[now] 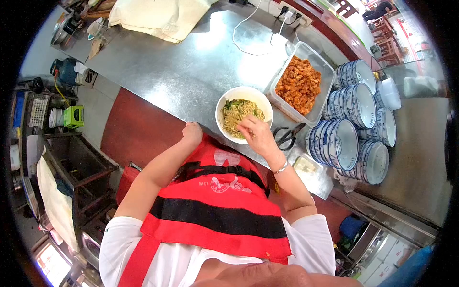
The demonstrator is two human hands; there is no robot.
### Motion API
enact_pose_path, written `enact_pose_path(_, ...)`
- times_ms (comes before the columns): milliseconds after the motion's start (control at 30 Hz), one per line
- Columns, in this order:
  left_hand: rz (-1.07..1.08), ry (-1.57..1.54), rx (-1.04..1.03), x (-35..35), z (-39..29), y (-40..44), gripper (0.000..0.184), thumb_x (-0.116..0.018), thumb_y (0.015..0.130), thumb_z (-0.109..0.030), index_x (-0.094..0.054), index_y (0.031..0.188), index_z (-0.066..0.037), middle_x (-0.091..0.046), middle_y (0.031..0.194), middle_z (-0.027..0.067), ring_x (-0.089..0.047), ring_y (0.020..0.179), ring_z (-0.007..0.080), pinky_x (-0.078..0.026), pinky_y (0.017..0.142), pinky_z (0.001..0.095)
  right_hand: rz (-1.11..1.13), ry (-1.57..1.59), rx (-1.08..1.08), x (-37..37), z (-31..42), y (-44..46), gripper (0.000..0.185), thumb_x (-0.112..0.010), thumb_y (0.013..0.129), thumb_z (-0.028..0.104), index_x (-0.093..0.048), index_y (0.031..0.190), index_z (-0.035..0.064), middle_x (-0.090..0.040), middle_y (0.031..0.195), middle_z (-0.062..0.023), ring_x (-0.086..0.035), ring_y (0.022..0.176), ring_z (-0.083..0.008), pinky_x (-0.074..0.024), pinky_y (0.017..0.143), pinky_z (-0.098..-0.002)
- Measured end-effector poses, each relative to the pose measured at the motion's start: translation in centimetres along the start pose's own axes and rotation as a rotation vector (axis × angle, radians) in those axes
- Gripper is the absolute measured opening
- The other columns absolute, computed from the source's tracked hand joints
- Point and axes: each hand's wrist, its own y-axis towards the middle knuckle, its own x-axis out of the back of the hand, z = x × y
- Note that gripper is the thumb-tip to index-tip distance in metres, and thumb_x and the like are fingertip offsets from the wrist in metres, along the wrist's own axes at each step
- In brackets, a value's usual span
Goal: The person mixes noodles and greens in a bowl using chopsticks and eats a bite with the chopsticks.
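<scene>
My right hand [258, 135] is reaching over the near-right rim of the white bowl [259, 98]; fingers and thumb are bunching together on the noodles [235, 114] inside. How much is in the pinch, can't tell: my own knuckles are hiding it.

Key relation: noodles are lying directly under and left of those fingertips, heap roundish, no clear long axis. Right is the nearer hand. Left hand [192, 133] is resting curled at the bench [158, 76] edge, left of the bowl and apart from it; can't tell if it's gripping the edge.

Scissors [287, 139] are lying just right of the bowl, loops nearest me. Tub [329, 93] of orange-red food [300, 83] is sitting beyond-right of the bowl. Stacked blue-and-white bowls [330, 139] are standing farther right. Cream cloth [158, 19] is lying well beyond-left.
</scene>
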Motion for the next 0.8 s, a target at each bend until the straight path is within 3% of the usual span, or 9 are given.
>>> enact_pose_path(200, 0.033, 0.008, 0.043, -0.5, -0.1, 0.5, 0.024, -0.050, 0.085, -0.015, -0.063, 0.100, -0.001, -0.060, 0.100, 0.0198, -0.063, 0.092, 0.0304, -0.055, 0.065, 0.0370, -0.128, -0.205, -0.139, 3.5, 1.5, 0.4, 0.009, -0.061, 0.079, 0.010, -0.059, 0.080, 0.0021, -0.056, 0.077, -0.0139, -0.057, 0.067, -0.0331, -0.0459, 0.060, -0.0379)
enact_pose_path(367, 0.025, 0.058, 0.000, -0.3, -0.1, 0.3, 0.025, -0.052, 0.084, -0.017, -0.062, 0.099, 0.000, -0.060, 0.100, 0.0183, -0.063, 0.089, 0.0283, -0.055, 0.064, 0.0363, -0.256, -0.066, -0.134, 2.2, 1.4, 1.5, 0.011, -0.060, 0.082, 0.012, -0.059, 0.080, 0.0006, -0.056, 0.074, -0.0141, -0.056, 0.065, -0.0316, -0.0436, 0.058, -0.0364)
enact_pose_path(533, -0.006, 0.076, 0.031, -1.5, 0.0, 0.7, 0.025, -0.054, 0.083, -0.018, -0.063, 0.098, 0.000, -0.060, 0.099, 0.0169, -0.063, 0.088, 0.0269, -0.055, 0.063, 0.0358, -0.242, -0.038, -0.161, -0.1, -0.4, 1.9, 0.011, -0.060, 0.082, 0.011, -0.059, 0.081, 0.0002, -0.055, 0.074, -0.0142, -0.055, 0.064, -0.0297, -0.0436, 0.059, -0.0355)
enact_pose_path(633, 0.007, 0.190, -0.109, -0.9, 0.1, 0.4, 0.024, -0.054, 0.082, -0.018, -0.063, 0.098, -0.001, -0.061, 0.097, 0.0171, -0.063, 0.088, 0.0269, -0.055, 0.062, 0.0360, -0.247, -0.044, -0.149, -1.0, -1.6, 1.8, 0.011, -0.060, 0.082, 0.011, -0.059, 0.081, -0.0001, -0.055, 0.074, -0.0142, -0.056, 0.064, -0.0293, -0.0437, 0.060, -0.0349)
enact_pose_path(800, 0.002, 0.060, 0.036, -1.0, -0.1, 0.6, 0.024, -0.054, 0.082, -0.017, -0.063, 0.099, -0.001, -0.061, 0.098, 0.0163, -0.063, 0.089, 0.0275, -0.055, 0.060, 0.0373, -0.335, 0.032, -0.260, 0.6, -2.2, 0.8, 0.011, -0.059, 0.083, 0.011, -0.060, 0.082, -0.0005, -0.057, 0.076, -0.0129, -0.057, 0.065, -0.0260, -0.0438, 0.059, -0.0319)
